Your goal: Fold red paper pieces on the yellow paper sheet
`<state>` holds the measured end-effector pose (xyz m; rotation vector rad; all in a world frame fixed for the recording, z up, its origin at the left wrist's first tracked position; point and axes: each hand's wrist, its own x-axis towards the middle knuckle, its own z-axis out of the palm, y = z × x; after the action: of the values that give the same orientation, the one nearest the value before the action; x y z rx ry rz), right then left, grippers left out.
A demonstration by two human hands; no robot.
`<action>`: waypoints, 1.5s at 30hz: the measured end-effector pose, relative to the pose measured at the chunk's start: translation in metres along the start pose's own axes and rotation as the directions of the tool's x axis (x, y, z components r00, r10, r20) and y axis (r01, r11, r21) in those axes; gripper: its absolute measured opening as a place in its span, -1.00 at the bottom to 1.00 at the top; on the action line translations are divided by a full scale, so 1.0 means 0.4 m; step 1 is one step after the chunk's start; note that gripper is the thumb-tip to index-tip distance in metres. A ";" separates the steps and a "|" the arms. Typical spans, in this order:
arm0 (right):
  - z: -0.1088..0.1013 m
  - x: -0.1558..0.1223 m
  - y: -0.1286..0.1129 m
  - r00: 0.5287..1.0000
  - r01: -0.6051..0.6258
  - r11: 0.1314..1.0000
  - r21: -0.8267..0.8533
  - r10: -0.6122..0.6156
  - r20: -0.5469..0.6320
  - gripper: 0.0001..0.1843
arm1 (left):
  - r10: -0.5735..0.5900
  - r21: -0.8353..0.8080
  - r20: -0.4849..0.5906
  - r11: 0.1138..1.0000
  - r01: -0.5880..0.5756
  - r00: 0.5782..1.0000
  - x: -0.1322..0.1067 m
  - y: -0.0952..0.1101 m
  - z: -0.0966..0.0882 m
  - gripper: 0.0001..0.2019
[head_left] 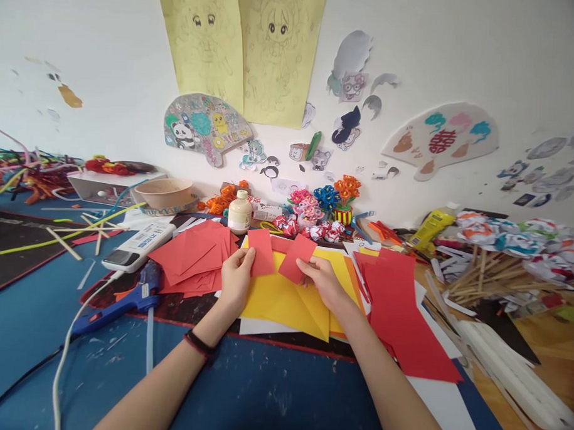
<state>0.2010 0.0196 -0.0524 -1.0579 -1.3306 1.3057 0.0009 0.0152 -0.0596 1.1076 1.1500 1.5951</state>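
Note:
My left hand [236, 273] pinches a small red paper rectangle [262, 252] by its left edge, thumb on top. In my right hand [323, 279] is another red paper rectangle [297, 258], tilted to the right and gripped at its lower right side. Both pieces are held above yellow paper sheets [284, 306]. Behind them, a further strip of red paper [280, 244] shows between the two pieces. A loose pile of red paper pieces [196, 256] lies left of my left hand. Larger red sheets [392, 306] lie right of my right arm.
A blue glue gun [124, 303] and a white power strip [140, 244] with cables lie at the left. A glue bottle [240, 212] stands behind the papers. Paper flowers on sticks [483, 272] and a yellow bottle [432, 226] are at the right.

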 end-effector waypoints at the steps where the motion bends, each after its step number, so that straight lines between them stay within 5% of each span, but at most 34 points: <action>1: -0.001 0.002 0.001 1.000 0.001 1.000 -0.025 -0.001 -0.015 -0.61 | -0.001 0.000 -0.011 1.000 0.001 1.000 0.000 0.005 0.001 -0.69; 6: 0.002 -0.003 -0.001 0.998 0.012 0.988 -0.154 -0.004 0.055 -0.57 | -0.029 0.014 0.059 0.999 0.028 0.998 -0.009 0.025 0.009 -0.68; 9: 0.011 -0.015 -0.010 0.982 0.031 0.982 -0.186 0.004 0.187 -0.54 | 0.019 0.210 0.165 0.976 -0.054 0.986 -0.016 0.022 0.012 -0.67; 13: 0.015 -0.022 -0.022 0.965 0.062 0.969 -0.240 0.003 0.261 -0.53 | 0.155 0.531 0.225 0.809 -0.254 0.962 -0.021 0.023 0.009 -0.67; 17: 0.010 -0.022 -0.033 0.962 0.142 0.928 -0.346 -0.047 0.268 -0.55 | 0.250 0.624 0.321 0.669 -0.403 0.913 -0.029 0.044 0.010 -0.69; 20: 0.011 -0.023 -0.038 0.960 0.275 0.811 -0.517 -0.203 0.192 -0.57 | 0.296 0.673 0.396 0.550 -0.494 0.869 -0.038 0.053 0.013 -0.70; 23: 0.016 -0.025 -0.038 0.924 0.368 0.678 -0.636 -0.342 0.169 -0.61 | 0.309 0.734 0.432 0.425 -0.529 0.847 -0.045 0.052 0.014 -0.73; 29: 0.019 -0.022 -0.031 0.907 0.400 0.613 -0.682 -0.373 0.196 -0.63 | 0.282 0.795 0.476 0.267 -0.544 0.833 -0.052 0.048 0.014 -0.77; 41: 0.037 -0.019 -0.006 0.902 0.396 0.517 -0.759 -0.372 0.218 -0.65 | 0.278 0.786 0.485 0.276 -0.553 0.829 -0.045 0.039 0.017 -0.80; 45: 0.040 -0.023 -0.009 0.898 0.385 0.415 -0.825 -0.376 0.230 -0.65 | 0.296 0.768 0.511 0.264 -0.583 0.807 -0.044 0.042 0.015 -0.80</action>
<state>0.1868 0.0077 -0.0490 -1.2533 -2.1714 0.1997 0.0088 -0.0040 -0.0452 2.5220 1.6652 0.9992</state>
